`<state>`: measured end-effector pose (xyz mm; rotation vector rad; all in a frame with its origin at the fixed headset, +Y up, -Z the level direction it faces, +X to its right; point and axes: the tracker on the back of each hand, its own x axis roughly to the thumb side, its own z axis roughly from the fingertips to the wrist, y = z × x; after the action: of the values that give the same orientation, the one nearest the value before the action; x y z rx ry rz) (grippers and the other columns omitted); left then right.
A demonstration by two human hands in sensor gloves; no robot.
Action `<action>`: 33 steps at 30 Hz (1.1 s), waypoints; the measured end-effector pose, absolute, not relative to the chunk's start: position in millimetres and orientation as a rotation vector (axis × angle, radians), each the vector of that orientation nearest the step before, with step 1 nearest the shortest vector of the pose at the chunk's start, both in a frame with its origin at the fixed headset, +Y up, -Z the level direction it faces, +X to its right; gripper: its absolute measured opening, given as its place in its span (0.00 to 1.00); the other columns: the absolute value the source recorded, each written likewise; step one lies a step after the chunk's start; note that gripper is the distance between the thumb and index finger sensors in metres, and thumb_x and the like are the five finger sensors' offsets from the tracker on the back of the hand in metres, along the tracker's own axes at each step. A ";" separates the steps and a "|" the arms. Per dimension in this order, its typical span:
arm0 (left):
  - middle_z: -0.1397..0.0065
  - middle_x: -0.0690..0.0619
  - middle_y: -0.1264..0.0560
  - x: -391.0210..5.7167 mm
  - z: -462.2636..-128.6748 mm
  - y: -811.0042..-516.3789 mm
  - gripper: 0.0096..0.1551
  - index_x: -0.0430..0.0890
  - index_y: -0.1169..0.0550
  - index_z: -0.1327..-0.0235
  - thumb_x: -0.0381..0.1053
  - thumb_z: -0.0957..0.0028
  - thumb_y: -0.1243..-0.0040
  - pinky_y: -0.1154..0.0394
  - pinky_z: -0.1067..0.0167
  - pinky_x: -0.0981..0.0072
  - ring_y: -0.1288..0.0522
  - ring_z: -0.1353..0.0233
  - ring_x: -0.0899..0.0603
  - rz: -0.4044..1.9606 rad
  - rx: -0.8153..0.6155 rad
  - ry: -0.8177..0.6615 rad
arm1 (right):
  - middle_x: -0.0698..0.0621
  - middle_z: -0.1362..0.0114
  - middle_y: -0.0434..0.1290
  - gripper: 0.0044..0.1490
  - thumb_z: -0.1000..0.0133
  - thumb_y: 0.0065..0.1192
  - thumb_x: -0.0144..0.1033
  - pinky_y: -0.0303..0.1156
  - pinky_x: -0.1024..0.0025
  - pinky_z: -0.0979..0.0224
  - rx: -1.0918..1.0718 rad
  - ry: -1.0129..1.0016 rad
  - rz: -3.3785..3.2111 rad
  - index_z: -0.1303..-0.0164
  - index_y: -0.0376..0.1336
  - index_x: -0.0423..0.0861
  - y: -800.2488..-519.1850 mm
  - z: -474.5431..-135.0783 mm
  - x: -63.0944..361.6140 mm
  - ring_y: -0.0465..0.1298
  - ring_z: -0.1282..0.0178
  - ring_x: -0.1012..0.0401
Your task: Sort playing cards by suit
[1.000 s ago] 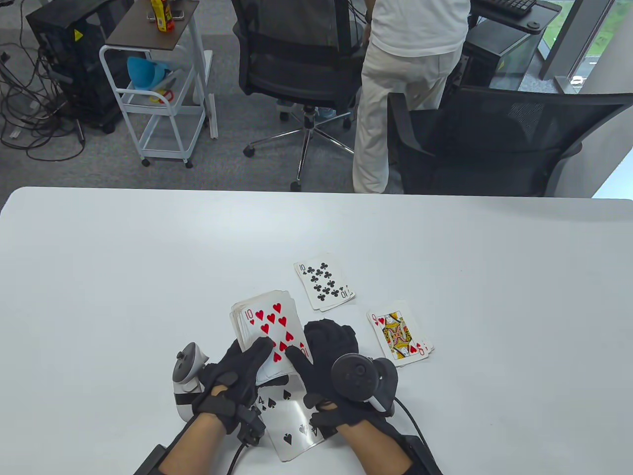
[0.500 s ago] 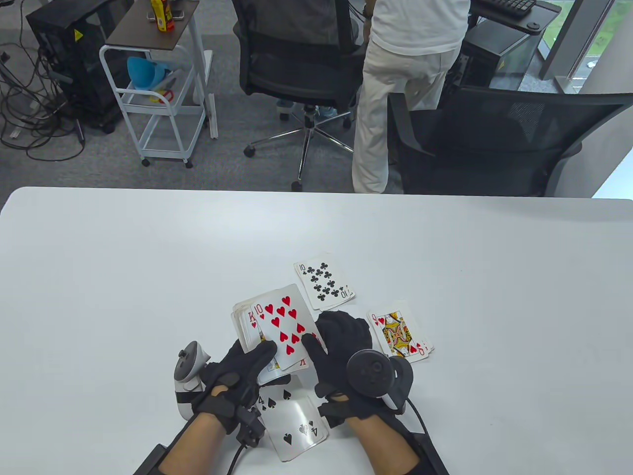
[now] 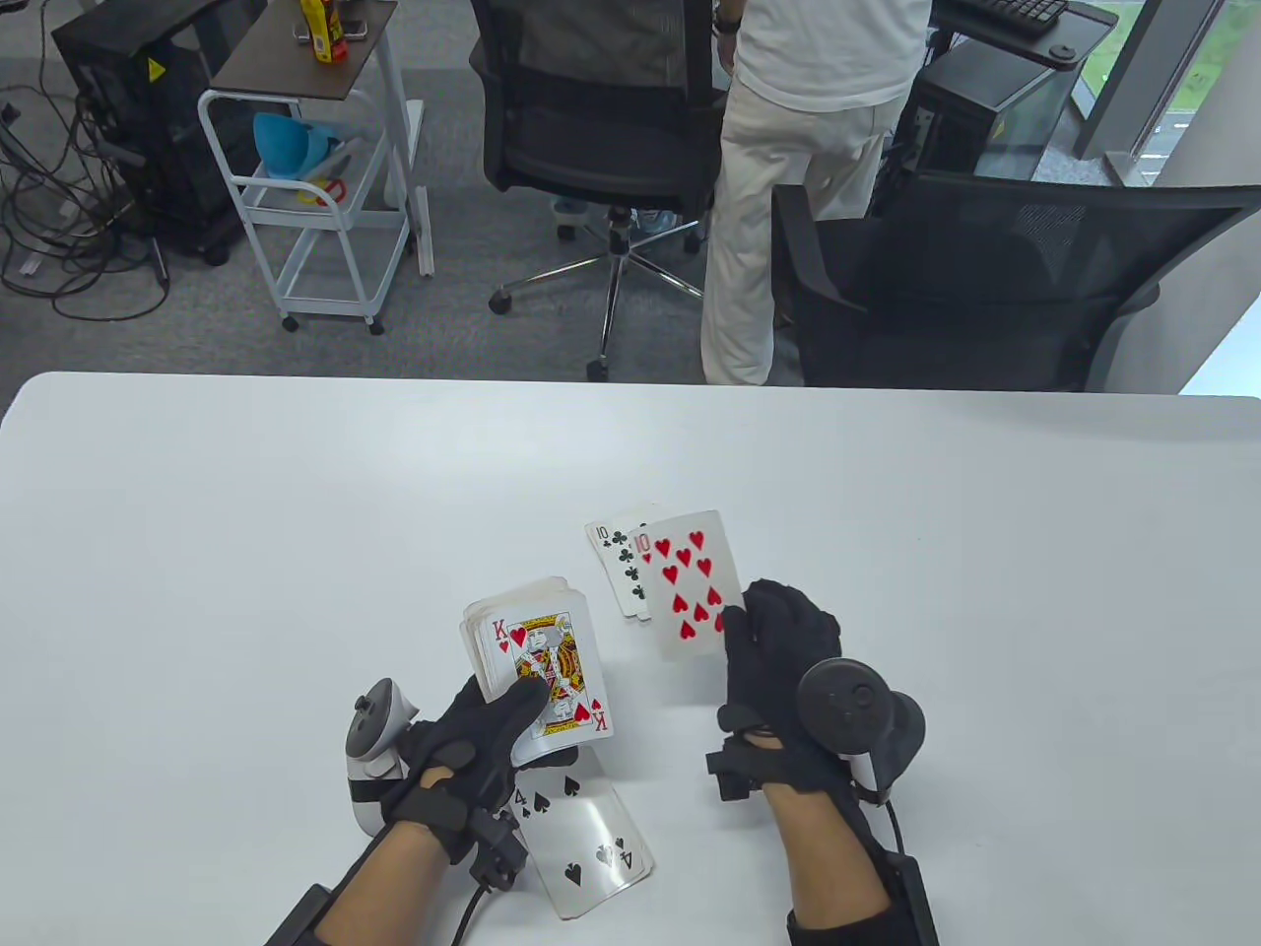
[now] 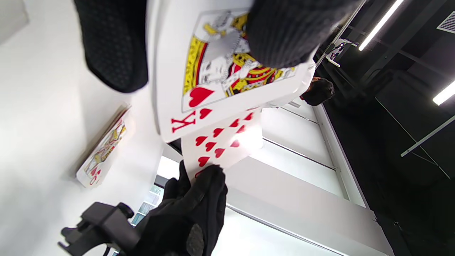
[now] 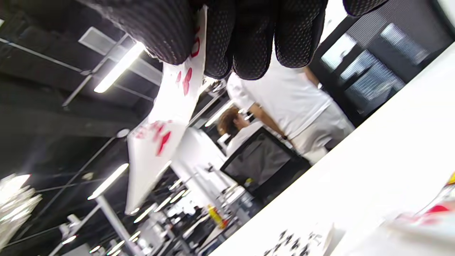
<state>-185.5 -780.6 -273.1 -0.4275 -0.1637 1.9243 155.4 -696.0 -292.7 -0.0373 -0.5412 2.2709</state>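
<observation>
Table view: the right hand [image 3: 783, 641] pinches the ten of hearts [image 3: 690, 581] lifted clear, likely bound for a hearts pile. At eight o'clock from it, the left hand [image 3: 463, 749] grips the face-up deck [image 3: 537, 670], king of hearts showing.

On the table [image 3: 296, 512], near its front edge, the left hand [image 3: 463, 749] holds the deck [image 3: 537, 670], king of hearts [image 3: 552, 675] on top; just before the deck, partly under it, lies the four of spades [image 3: 581, 838]; to the right the right hand [image 3: 778, 670] pinches the ten of hearts [image 3: 690, 581], lifted and overlapping the ten of clubs pile [image 3: 619, 572] behind the deck; the queen pile [image 4: 103, 153] lies on the table right of the deck; behind the table stand two chairs [image 3: 975, 286] and a standing person [image 3: 798, 177], a cart [image 3: 315, 177] to their left.
</observation>
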 end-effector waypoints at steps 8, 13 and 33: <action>0.24 0.52 0.28 -184.5 -273.2 -781.4 0.35 0.56 0.36 0.23 0.59 0.39 0.34 0.14 0.44 0.54 0.21 0.30 0.39 1.896 -0.432 -0.173 | 0.34 0.21 0.62 0.23 0.37 0.63 0.40 0.43 0.24 0.27 -0.342 -0.412 2.415 0.37 0.70 0.41 -704.5 -300.6 214.4 0.56 0.20 0.33; 0.24 0.52 0.28 -182.6 -273.5 -782.9 0.35 0.56 0.36 0.22 0.59 0.39 0.34 0.14 0.44 0.54 0.21 0.30 0.39 1.889 -0.438 -0.170 | 0.32 0.19 0.57 0.23 0.35 0.63 0.39 0.40 0.24 0.27 -0.402 0.061 2.419 0.35 0.70 0.40 -723.5 -311.3 226.2 0.49 0.19 0.31; 0.24 0.52 0.28 -182.5 -272.5 -782.4 0.35 0.56 0.37 0.22 0.60 0.38 0.36 0.15 0.44 0.53 0.22 0.29 0.39 1.899 -0.447 -0.171 | 0.32 0.17 0.52 0.33 0.38 0.70 0.44 0.37 0.24 0.28 -0.497 0.001 2.733 0.30 0.62 0.38 -737.5 -318.6 202.3 0.44 0.18 0.32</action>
<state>-182.5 -782.4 -272.5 -0.4469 -0.1714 1.8993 202.3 -737.5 -318.6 -0.4972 0.0013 2.7333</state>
